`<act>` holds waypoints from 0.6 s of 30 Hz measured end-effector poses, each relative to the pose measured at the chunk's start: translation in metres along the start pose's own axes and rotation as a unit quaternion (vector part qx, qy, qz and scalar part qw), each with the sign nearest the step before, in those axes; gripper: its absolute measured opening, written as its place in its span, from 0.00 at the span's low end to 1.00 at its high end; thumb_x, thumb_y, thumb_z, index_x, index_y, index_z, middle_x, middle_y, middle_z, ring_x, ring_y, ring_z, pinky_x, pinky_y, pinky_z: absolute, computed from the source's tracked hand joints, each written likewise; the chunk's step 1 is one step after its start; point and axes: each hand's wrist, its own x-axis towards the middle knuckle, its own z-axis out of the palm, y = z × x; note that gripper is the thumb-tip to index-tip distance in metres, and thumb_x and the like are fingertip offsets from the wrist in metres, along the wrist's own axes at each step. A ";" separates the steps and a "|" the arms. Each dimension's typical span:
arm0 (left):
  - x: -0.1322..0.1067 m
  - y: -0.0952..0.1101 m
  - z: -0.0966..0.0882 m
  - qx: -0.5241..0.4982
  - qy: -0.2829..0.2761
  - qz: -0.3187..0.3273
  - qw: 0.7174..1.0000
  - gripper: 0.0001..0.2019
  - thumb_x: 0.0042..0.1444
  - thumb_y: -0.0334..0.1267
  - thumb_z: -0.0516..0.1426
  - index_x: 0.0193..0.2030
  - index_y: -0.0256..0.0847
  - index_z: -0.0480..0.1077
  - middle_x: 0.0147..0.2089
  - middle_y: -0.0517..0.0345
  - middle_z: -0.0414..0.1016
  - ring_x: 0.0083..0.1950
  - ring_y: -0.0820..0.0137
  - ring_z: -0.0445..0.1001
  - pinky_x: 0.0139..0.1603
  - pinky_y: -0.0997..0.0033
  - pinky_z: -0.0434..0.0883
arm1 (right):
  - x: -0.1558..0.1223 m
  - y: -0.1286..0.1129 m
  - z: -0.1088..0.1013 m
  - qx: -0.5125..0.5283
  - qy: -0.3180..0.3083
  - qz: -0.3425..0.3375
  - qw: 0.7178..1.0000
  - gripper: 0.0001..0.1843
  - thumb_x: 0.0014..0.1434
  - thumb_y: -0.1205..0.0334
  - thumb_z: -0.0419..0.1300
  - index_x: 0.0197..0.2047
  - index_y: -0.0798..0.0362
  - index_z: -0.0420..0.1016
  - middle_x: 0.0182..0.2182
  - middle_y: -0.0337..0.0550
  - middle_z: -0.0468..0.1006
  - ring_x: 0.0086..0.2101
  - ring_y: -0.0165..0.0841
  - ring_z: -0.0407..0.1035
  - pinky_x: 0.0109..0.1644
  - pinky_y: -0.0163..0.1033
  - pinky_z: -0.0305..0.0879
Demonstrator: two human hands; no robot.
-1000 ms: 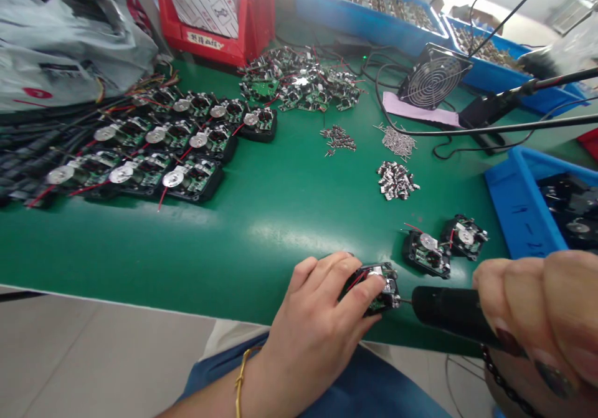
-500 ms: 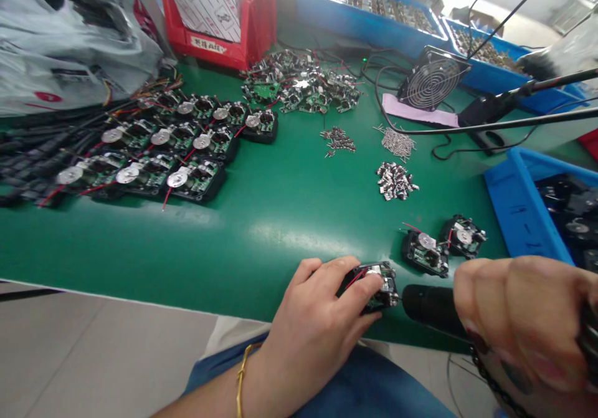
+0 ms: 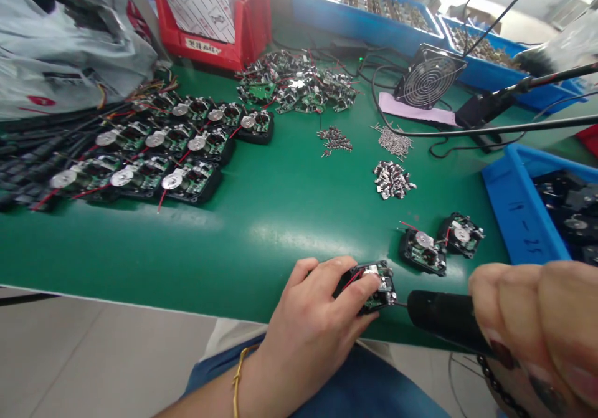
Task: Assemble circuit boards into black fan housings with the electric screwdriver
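My left hand (image 3: 322, 312) is closed round a black plastic housing with a circuit board (image 3: 380, 281) near the table's front edge, its thumb lying over the board. In my right hand (image 3: 537, 318) is a black electric screwdriver (image 3: 443, 318), held sideways. Its thin bit points left and meets the right edge of the board in the housing, where a small metal part sits. Whether the bit is seated in a screw I cannot tell. Two similar housings, one nearer (image 3: 423, 253) and one behind it (image 3: 461, 234), lie just beyond the screwdriver.
Rows of cabled housings (image 3: 191, 181) lie at left. Bare circuit boards (image 3: 299, 85) are heaped at the back, with piles of pins (image 3: 395, 142) and small metal parts (image 3: 392, 180) before them. A fan (image 3: 430, 78), a red bin (image 3: 252, 25) and a blue bin (image 3: 514, 212) stand around.
My right hand and the screwdriver have drawn slightly to the right, so more of the bit shows. My left hand keeps its hold on the housing. The whole view has shifted a little.
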 end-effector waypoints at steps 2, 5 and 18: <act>0.000 0.000 0.000 0.002 -0.002 0.001 1.000 0.14 0.69 0.43 0.60 0.60 0.49 0.71 0.59 0.56 0.76 0.57 0.65 0.75 0.55 0.61 0.60 | 0.002 0.000 0.005 -0.011 -0.007 -0.006 1.000 0.19 0.75 0.54 0.60 0.30 0.44 0.70 0.10 0.25 0.54 0.08 0.22 0.51 0.17 0.31 0.57; 0.000 0.000 0.000 0.006 -0.006 0.003 1.000 0.14 0.69 0.44 0.60 0.60 0.49 0.71 0.58 0.56 0.76 0.58 0.65 0.75 0.57 0.61 0.60 | 0.002 0.000 0.007 -0.027 -0.019 -0.009 0.999 0.18 0.67 0.52 0.69 0.29 0.45 0.68 0.11 0.25 0.55 0.08 0.21 0.52 0.17 0.31 0.56; 0.002 0.001 -0.001 -0.008 -0.010 0.001 1.000 0.15 0.67 0.43 0.63 0.59 0.49 0.70 0.57 0.58 0.76 0.55 0.65 0.75 0.56 0.62 0.60 | 0.006 -0.009 0.013 -0.077 -0.086 0.007 0.993 0.25 0.56 0.54 0.76 0.29 0.47 0.61 0.13 0.25 0.58 0.10 0.23 0.53 0.16 0.35 0.56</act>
